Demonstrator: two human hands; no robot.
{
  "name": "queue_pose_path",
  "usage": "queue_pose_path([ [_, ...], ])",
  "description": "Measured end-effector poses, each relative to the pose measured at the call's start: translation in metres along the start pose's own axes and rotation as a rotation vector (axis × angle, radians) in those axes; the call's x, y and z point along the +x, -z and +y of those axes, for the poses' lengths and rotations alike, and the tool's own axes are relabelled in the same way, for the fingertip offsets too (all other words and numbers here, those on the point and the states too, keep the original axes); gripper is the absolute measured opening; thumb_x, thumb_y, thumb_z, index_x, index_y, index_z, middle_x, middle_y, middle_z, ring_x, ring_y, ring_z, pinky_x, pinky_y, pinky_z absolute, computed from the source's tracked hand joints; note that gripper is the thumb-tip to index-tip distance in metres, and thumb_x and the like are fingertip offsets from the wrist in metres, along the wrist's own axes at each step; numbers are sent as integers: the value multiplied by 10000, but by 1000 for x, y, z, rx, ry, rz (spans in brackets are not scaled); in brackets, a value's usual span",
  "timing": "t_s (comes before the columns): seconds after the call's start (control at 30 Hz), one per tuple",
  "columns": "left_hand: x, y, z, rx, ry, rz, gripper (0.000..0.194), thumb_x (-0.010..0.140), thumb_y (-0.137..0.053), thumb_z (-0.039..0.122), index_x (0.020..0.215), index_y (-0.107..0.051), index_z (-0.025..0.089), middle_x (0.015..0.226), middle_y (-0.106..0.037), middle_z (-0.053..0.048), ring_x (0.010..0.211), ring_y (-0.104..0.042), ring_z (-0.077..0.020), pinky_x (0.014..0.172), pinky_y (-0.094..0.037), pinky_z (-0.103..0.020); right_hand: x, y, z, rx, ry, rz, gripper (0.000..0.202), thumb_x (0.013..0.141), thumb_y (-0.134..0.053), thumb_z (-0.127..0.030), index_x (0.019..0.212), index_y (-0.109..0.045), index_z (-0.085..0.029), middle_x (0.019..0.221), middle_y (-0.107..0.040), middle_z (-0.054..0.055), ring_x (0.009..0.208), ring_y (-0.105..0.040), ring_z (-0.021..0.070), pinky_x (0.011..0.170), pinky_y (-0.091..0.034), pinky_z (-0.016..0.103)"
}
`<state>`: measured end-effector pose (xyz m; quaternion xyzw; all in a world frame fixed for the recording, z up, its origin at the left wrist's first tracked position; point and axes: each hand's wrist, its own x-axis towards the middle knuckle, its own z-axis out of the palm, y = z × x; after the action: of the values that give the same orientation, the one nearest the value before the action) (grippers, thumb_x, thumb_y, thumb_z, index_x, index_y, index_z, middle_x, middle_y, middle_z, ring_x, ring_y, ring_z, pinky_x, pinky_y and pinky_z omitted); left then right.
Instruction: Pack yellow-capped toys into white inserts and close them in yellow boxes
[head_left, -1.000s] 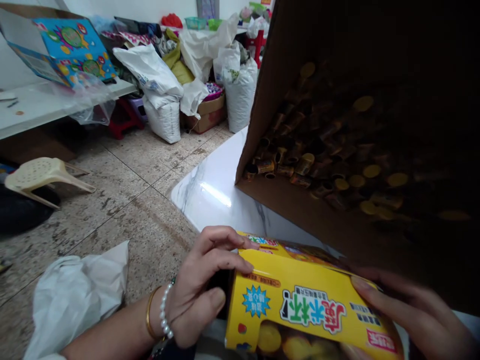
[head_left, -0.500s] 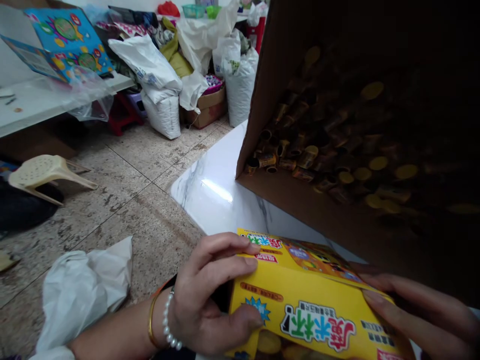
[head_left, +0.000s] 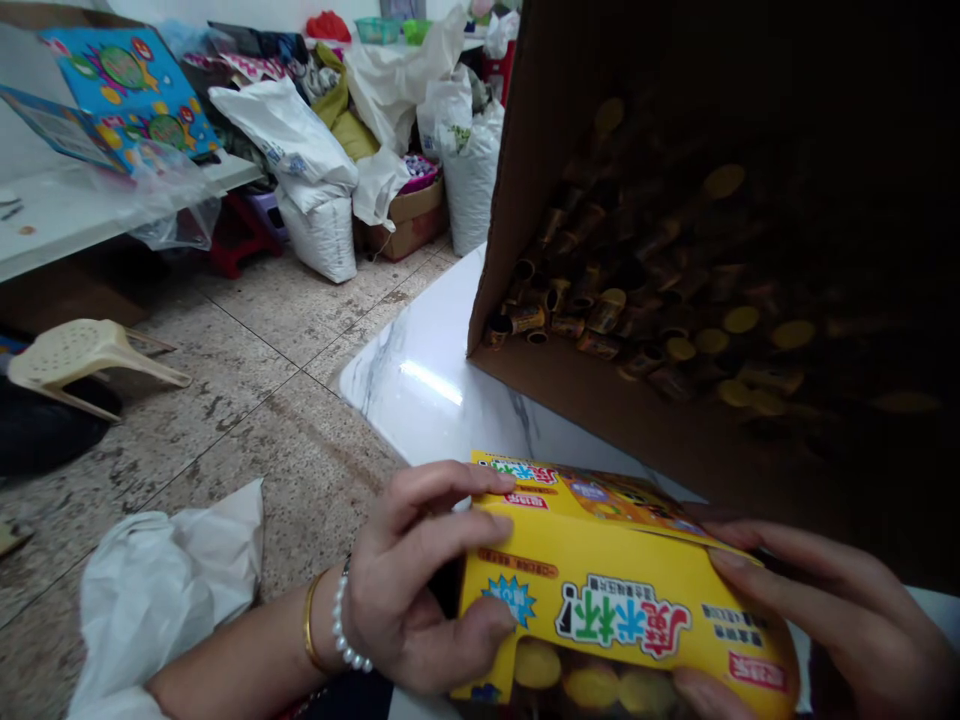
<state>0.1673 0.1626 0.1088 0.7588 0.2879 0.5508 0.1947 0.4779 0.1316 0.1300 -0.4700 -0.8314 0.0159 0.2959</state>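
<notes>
A yellow printed box [head_left: 600, 560] sits between both hands at the bottom of the head view, with round yellow-topped pieces showing in its lower opening. My left hand [head_left: 431, 575] grips the box's left end, fingers on top and thumb on the near face. At the right end my right hand [head_left: 832, 610] holds the box, with fingers on the top edge and a fingertip at the lower front. Beyond it a large cardboard box [head_left: 555, 390] lies open towards me, holding many small cups [head_left: 607, 310] with yellow ends.
The white marbled table [head_left: 420, 370] lies under the cardboard box. Left on the floor are a cream stool [head_left: 75, 350] and a white bag [head_left: 172, 560]. White sacks [head_left: 322, 220] and a side table [head_left: 67, 220] with a blue box [head_left: 135, 90] stand behind.
The yellow box has tilted slightly, showing more yellow-topped pieces in its opening. A right fingertip now shows at its lower front. The view has shifted slightly.
</notes>
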Motion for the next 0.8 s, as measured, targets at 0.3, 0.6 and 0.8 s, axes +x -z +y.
queue_pose_path([
  [0.3, 3, 3, -2, 89, -13, -34, 581, 755, -690, 358, 1274, -587, 119, 1178, -572, -143, 1052, -626, -273, 854, -615, -428, 9, -3, -26, 47, -156, 42, 596, 772, -678, -330, 1347, -557, -430, 1209, -568, 83, 991, -653, 378, 719, -594, 520],
  [0.6, -8, 0, -6, 41, -110, 25, 544, 842, -652, 414, 1281, -589, 98, 1109, -469, -94, 1012, -652, -260, 868, -648, -433, 9, 1, -14, 9, 70, -5, 695, 707, -738, -296, 1375, -548, -336, 1222, -529, 109, 963, -655, 338, 677, -629, 451],
  [0.8, -19, 1, -9, 53, -114, -45, 442, 856, -619, 392, 1259, -613, 209, 1120, -469, -82, 1104, -619, -305, 935, -616, -524, 10, 0, -17, 36, -49, 7, 607, 720, -730, -305, 1309, -586, -332, 1208, -546, 116, 972, -659, 355, 679, -622, 459],
])
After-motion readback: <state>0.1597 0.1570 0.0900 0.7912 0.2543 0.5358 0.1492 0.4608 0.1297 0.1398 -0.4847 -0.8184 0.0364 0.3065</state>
